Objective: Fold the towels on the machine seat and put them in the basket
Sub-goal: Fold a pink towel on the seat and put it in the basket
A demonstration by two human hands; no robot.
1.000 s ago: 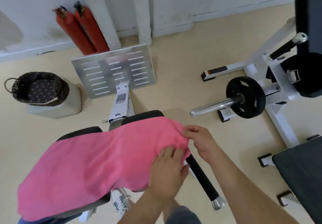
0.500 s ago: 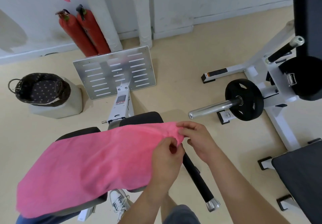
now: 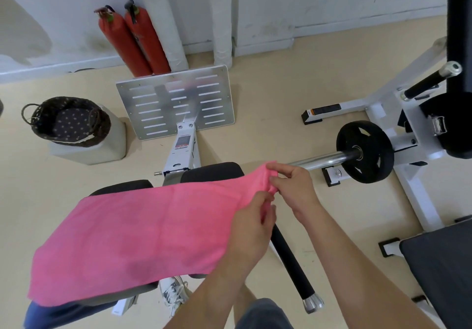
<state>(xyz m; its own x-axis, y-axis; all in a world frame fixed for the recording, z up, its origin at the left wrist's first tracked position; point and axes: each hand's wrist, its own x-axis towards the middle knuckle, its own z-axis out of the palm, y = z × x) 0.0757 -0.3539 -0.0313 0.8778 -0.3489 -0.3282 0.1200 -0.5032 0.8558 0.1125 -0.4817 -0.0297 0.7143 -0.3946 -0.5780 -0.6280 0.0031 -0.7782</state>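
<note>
Currently, the pink towel (image 3: 132, 236) lies spread across the machine seat (image 3: 212, 172). Its left end drapes over the seat's near-left side. Its right end is gathered and held up by both hands.

Left hand (image 3: 252, 226):
- The forearm enters from the bottom centre and runs up and slightly right.
- The back of the hand faces the camera, with the fingers curled inward.
- The grip is a closed pinch on the towel's right edge, at the nearer corner (the fingertips themselves are hidden behind the hand).

Right hand (image 3: 293, 188):
- The forearm enters from the lower right and runs diagonally up and left.
- The wrist is bent so that the fingers point left toward the towel.
- The grip is a closed pinch, thumb against fingers, on the farther right corner, where the fabric bunches.

The two hands sit just beside each other, the right one farther from the body.

The basket (image 3: 69, 121) stands on a white block (image 3: 112, 139) on the floor, well apart from the seat, at the far left. A blue cloth (image 3: 63, 313) shows below the towel's near-left corner. A black handle bar (image 3: 291, 259) passes beneath the left hand.
</note>
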